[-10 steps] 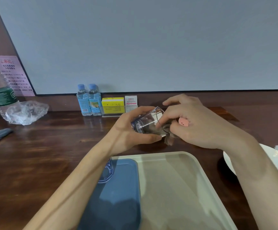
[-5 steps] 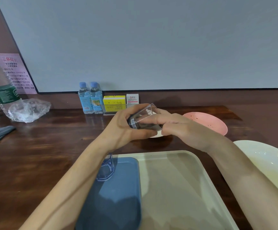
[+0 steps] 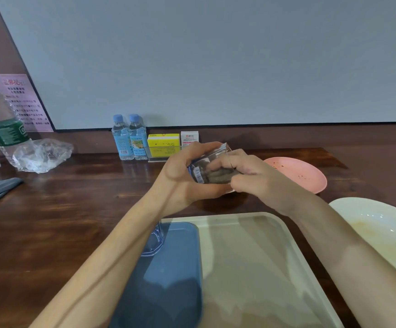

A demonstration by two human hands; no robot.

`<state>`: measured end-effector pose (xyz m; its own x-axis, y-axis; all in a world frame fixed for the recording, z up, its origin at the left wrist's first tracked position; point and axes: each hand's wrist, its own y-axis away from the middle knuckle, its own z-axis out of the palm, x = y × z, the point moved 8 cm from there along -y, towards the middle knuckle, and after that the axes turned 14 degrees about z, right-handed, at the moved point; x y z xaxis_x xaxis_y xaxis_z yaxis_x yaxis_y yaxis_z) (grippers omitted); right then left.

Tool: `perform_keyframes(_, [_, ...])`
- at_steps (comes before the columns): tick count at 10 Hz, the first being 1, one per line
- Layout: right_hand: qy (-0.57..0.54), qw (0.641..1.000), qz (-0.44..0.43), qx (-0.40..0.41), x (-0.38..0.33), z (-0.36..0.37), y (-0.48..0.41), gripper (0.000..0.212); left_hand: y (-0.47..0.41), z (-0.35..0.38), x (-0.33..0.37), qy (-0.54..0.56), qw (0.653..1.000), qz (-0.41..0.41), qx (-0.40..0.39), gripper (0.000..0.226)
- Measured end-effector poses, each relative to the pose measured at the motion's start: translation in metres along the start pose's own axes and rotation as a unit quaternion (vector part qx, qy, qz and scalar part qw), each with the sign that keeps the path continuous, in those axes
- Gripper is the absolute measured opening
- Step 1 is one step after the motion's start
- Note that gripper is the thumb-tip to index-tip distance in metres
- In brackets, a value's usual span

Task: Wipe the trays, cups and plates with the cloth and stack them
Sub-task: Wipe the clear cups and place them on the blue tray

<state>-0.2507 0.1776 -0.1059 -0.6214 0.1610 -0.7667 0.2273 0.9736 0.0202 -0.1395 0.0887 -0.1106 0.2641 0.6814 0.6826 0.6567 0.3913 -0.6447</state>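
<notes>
We face a dark wooden table (image 3: 74, 209) under a grey wall panel (image 3: 216, 55), 2 water bottles (image 3: 130, 143) at the back, our left hand (image 3: 182, 183) gripping a clear cup (image 3: 210, 162) above the table, right hand (image 3: 258, 178) curled inside it, seemingly round the cloth (image 3: 218, 175), pink plate (image 3: 303, 171) partly hidden behind.

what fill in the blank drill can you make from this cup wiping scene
The left hand grips the clear cup while the right hand presses the cloth ____ it.
The plate just beyond the right hand is ____.
____ blue-capped bottles stand at the back of the table.
Missing: inside; pink; two.
</notes>
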Motion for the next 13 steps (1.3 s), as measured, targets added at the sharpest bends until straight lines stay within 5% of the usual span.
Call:
perform_keyframes(1, [-0.056, 0.997, -0.001, -0.049, -0.006, 0.013, 0.0, 0.045, -0.001, -0.012, 0.002, -0.051, 0.999, 0.004, 0.018, 0.081])
perform_keyframes(2, [-0.027, 0.999, -0.014, -0.014, -0.001, 0.013, 0.002, 0.051, 0.0, -0.012, 0.001, -0.049, 0.999, 0.008, 0.02, 0.079])
perform_keyframes(3, [0.154, 0.987, -0.011, 0.037, 0.002, 0.01, 0.002, 0.06, 0.002, -0.009, -0.002, -0.058, 0.998, 0.009, 0.028, 0.083])
perform_keyframes(7, [-0.132, 0.99, -0.046, -0.036, -0.022, 0.005, 0.018, 0.058, -0.002, -0.006, 0.008, -0.079, 0.996, 0.038, 0.022, 0.081])
perform_keyframes(9, [0.045, 0.999, -0.011, 0.007, -0.015, 0.01, 0.014, 0.06, -0.001, -0.012, 0.009, -0.096, 0.995, 0.032, 0.02, 0.076])
perform_keyframes(11, [-0.079, 0.996, -0.031, -0.039, -0.027, -0.019, 0.028, 0.044, 0.0, -0.006, -0.004, -0.079, 0.997, 0.013, 0.01, 0.08])
perform_keyframes(13, [0.007, 0.999, 0.002, 0.053, -0.006, -0.043, 0.027, 0.034, 0.0, -0.003, -0.008, -0.04, 0.999, -0.007, -0.001, 0.082])
